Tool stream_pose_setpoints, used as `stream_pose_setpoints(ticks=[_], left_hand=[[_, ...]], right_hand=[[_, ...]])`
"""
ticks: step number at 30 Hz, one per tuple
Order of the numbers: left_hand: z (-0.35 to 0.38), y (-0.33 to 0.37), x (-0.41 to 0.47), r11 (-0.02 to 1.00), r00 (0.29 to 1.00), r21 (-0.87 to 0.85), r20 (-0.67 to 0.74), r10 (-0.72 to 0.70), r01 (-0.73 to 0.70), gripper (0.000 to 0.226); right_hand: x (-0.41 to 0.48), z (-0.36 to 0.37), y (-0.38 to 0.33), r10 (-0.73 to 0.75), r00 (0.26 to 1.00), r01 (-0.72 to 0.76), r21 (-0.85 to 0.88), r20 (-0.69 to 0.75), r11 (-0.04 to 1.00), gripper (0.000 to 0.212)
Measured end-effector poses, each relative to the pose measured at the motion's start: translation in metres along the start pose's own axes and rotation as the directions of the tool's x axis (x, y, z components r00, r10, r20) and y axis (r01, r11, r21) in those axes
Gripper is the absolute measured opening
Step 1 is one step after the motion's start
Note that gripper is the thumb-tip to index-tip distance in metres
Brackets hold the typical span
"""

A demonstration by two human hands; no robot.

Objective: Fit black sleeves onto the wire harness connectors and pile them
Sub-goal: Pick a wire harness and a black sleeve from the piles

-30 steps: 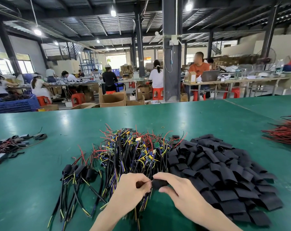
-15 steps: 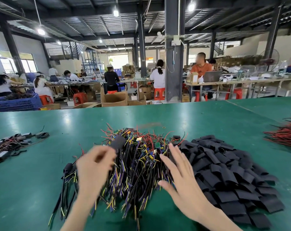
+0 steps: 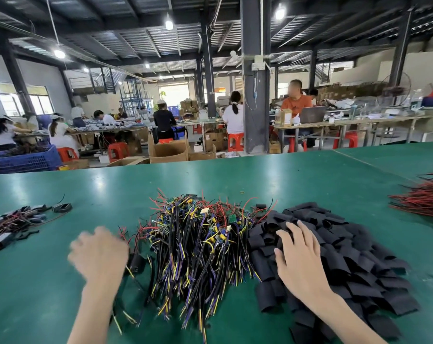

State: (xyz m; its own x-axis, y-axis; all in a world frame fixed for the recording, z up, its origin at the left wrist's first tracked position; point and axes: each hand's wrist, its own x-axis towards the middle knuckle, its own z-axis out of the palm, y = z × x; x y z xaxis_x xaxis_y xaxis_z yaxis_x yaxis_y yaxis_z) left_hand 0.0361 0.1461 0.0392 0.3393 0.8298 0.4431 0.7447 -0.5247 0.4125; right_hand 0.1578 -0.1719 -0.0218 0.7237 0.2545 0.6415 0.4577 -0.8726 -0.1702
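Note:
A tangled heap of unsleeved wire harnesses with black, yellow, blue and red leads lies in the middle of the green table. To its right spreads a pile of flat black sleeves. My right hand rests on that pile's left side, fingers spread, nothing gripped. My left hand is motion-blurred, left of the heap and over the sleeved harnesses. One sleeved connector shows just beside it. The blur hides whether the left hand holds anything.
A small cluster of black parts and wires lies at the far left of the table. A bundle of red wires sits at the right edge. Beyond the table's far edge, people work at other benches among cardboard boxes.
My left hand has carried the sleeved harness left and down to the finished ones. My right hand has moved right, from the harness heap onto the sleeve pile.

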Motion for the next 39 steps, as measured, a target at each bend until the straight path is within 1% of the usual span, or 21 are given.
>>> stream_pose_setpoints(ticks=[1, 2, 4, 5, 7, 9, 11, 13, 15, 16, 18, 20, 22, 25, 28, 30, 32, 33, 35, 37, 39], left_hand=[[-0.004, 0.020, -0.005, 0.984, 0.984, -0.070, -0.080, 0.158, -0.163, 0.024], [-0.007, 0.043, -0.011, 0.930, 0.941, -0.159, -0.128, 0.314, -0.332, 0.020], [-0.001, 0.089, -0.024, 0.780, 0.821, -0.259, -0.138, 0.554, -0.570, 0.021], [0.007, 0.109, -0.030, 0.729, 0.755, -0.200, -0.121, 0.645, -0.655, 0.025], [0.026, 0.139, -0.037, 0.644, 0.645, 0.055, -0.012, 0.764, -0.763, 0.031], [0.042, 0.155, -0.038, 0.572, 0.623, 0.262, 0.196, 0.757, -0.777, 0.031], [0.051, 0.162, -0.036, 0.551, 0.644, 0.339, 0.309, 0.700, -0.763, 0.024], [0.052, 0.167, -0.033, 0.628, 0.677, 0.255, 0.325, 0.660, -0.735, 0.019], [0.046, 0.171, -0.031, 0.743, 0.718, 0.075, 0.338, 0.609, -0.666, 0.013], [0.042, 0.172, -0.030, 0.783, 0.732, -0.029, 0.334, 0.594, -0.622, 0.010], [0.031, 0.174, -0.026, 0.806, 0.760, -0.201, 0.271, 0.591, -0.556, 0.009], [0.013, 0.178, -0.020, 0.805, 0.796, -0.334, 0.206, 0.570, -0.490, 0.006], [-0.010, 0.182, -0.012, 0.780, 0.804, -0.427, 0.177, 0.568, -0.457, 0.010], [-0.050, 0.181, 0.002, 0.692, 0.760, -0.496, 0.093, 0.643, -0.524, 0.025], [-0.080, 0.163, 0.003, 0.564, 0.687, -0.481, -0.119, 0.717, -0.671, 0.024], [-0.083, 0.143, -0.007, 0.514, 0.610, -0.378, -0.200, 0.767, -0.770, 0.024], [-0.067, 0.120, -0.023, 0.502, 0.561, -0.281, -0.194, 0.805, -0.818, 0.022], [-0.055, 0.109, -0.031, 0.505, 0.558, -0.268, -0.180, 0.810, -0.820, 0.020], [-0.031, 0.086, -0.047, 0.520, 0.573, -0.290, -0.140, 0.807, -0.803, 0.018], [-0.007, 0.067, -0.060, 0.532, 0.584, -0.312, -0.101, 0.805, -0.787, 0.013], [0.013, 0.054, -0.068, 0.546, 0.606, -0.326, -0.118, 0.786, -0.772, 0.015]], right_hand=[[0.002, -0.001, 0.001, 0.008, 1.000, -0.008, -0.006, 0.008, 1.000, 0.043], [0.003, -0.001, 0.003, 0.015, 1.000, -0.015, -0.014, 0.018, 1.000, 0.043], [0.003, 0.000, 0.005, 0.030, 0.997, -0.028, -0.026, 0.065, 0.999, 0.044], [0.002, 0.000, 0.005, 0.036, 0.994, -0.033, -0.035, 0.105, 0.999, 0.045], [0.000, 0.002, 0.007, 0.020, 0.985, -0.009, -0.063, 0.172, 0.998, 0.046], [-0.001, 0.005, 0.011, -0.004, 0.979, 0.016, -0.056, 0.203, 0.998, 0.047], [0.000, 0.007, 0.015, 0.003, 0.973, 0.005, -0.037, 0.229, 0.999, 0.042], [0.001, 0.006, 0.015, -0.006, 0.976, 0.009, -0.011, 0.218, 1.000, 0.035], [0.002, 0.005, 0.015, -0.014, 0.979, 0.010, 0.022, 0.204, 1.000, 0.031], [0.003, 0.005, 0.016, -0.017, 0.978, 0.010, 0.031, 0.206, 0.999, 0.031], [0.004, 0.005, 0.018, -0.020, 0.971, 0.019, 0.005, 0.240, 1.000, 0.034], [0.005, 0.008, 0.020, -0.029, 0.958, 0.044, -0.047, 0.286, 0.998, 0.040], [0.004, 0.012, 0.019, -0.051, 0.939, 0.090, -0.098, 0.339, 0.991, 0.042], [0.000, 0.016, 0.018, -0.084, 0.924, 0.150, -0.150, 0.374, 0.977, 0.039], [0.000, 0.016, 0.019, -0.095, 0.942, 0.150, -0.151, 0.322, 0.977, 0.031], [0.001, 0.022, 0.023, -0.080, 0.927, 0.123, -0.097, 0.366, 0.988, 0.037], [0.003, 0.021, 0.023, -0.085, 0.933, 0.115, -0.068, 0.351, 0.991, 0.045], [0.003, 0.020, 0.022, -0.093, 0.937, 0.111, -0.037, 0.336, 0.993, 0.049], [0.006, 0.017, 0.017, -0.100, 0.940, 0.058, 0.137, 0.327, 0.989, 0.053], [0.006, 0.012, 0.010, -0.090, 0.939, -0.041, 0.366, 0.332, 0.930, 0.053], [0.005, 0.006, 0.005, -0.068, 0.938, -0.105, 0.465, 0.341, 0.879, 0.053]])
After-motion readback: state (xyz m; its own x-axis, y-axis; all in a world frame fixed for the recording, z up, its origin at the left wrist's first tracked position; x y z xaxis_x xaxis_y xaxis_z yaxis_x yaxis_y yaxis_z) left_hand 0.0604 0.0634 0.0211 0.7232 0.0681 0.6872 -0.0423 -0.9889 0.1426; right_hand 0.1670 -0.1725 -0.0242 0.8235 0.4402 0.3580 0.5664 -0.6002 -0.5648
